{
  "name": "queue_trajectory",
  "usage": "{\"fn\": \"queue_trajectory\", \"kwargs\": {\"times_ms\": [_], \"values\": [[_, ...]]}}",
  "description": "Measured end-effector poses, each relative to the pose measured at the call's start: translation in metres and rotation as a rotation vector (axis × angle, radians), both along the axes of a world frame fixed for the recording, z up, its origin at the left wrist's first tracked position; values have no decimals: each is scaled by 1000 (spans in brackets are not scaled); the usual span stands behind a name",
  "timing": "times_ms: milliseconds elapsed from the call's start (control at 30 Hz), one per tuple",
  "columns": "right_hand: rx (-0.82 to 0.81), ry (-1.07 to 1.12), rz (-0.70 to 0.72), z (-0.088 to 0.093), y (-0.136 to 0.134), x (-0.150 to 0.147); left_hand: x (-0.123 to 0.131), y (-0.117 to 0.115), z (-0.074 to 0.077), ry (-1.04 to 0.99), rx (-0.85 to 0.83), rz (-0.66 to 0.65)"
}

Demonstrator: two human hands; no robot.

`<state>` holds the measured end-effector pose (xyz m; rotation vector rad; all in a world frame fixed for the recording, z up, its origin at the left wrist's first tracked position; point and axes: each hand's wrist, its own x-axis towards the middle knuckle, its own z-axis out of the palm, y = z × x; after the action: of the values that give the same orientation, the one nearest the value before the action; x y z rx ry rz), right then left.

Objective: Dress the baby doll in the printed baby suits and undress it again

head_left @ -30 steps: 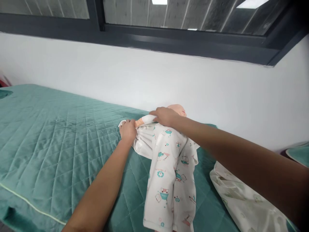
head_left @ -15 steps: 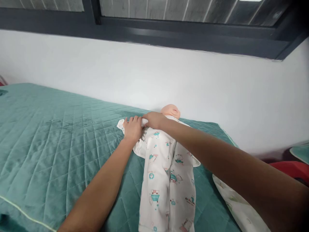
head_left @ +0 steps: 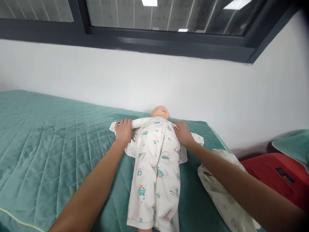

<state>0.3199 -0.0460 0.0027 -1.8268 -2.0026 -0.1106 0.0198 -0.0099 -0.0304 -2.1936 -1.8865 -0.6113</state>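
Note:
A baby doll lies on its back on the green quilted bedspread, its head towards the wall. White cartoon-print clothes cover its body and legs, and a bit of foot shows at the bottom. My left hand is wrapped around the doll's sleeve, stretched out to the left; the patterned cuff end sticks out past my fingers. At the doll's other shoulder, my right hand has its fingers curled on the clothing, partly hidden. Another sleeve end lies beyond that wrist.
A white printed cloth lies at the right under my forearm. Beyond it stands a red plastic object with green fabric over it. The white wall and dark window frame rise behind the bed.
My right hand has left the left sleeve beside my other hand and moved across to the doll's right-side shoulder. My left hand stays on the sleeve. The view has shifted right and up.

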Motion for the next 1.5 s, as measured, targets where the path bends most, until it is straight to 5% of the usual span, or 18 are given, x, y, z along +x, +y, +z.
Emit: {"fn": "queue_trajectory", "kwargs": {"times_ms": [133, 367, 633, 867, 1100, 1200, 1333, 1400, 1500], "values": [[14, 23, -18, -17, -13, 2, 1, 0, 0, 16, 1, 28], [-13, 186, 27, -15, -12, 8, 2, -1, 0, 47, 4, 85], [-15, 130, -18, -10, -16, 6, 4, 0, -1, 48, 10, 140], [-1, 246, -206, -4, -15, 21, 0, 0, 1, -17, -6, 187], [-66, 88, -259, -3, -16, 12, 0, -8, -2, -109, 29, 129], [-61, 38, -266, -3, -15, 9, 11, -28, 12, -324, 68, -38], [-45, -1, -274, -2, -16, 7, 54, -46, 54, -550, -42, -339], [-38, -20, -265, -2, -16, 7, 87, -44, 77, -442, -121, -480], [-31, -22, -245, -1, -18, 10, 139, -34, 100, 15, -272, -631]]}}
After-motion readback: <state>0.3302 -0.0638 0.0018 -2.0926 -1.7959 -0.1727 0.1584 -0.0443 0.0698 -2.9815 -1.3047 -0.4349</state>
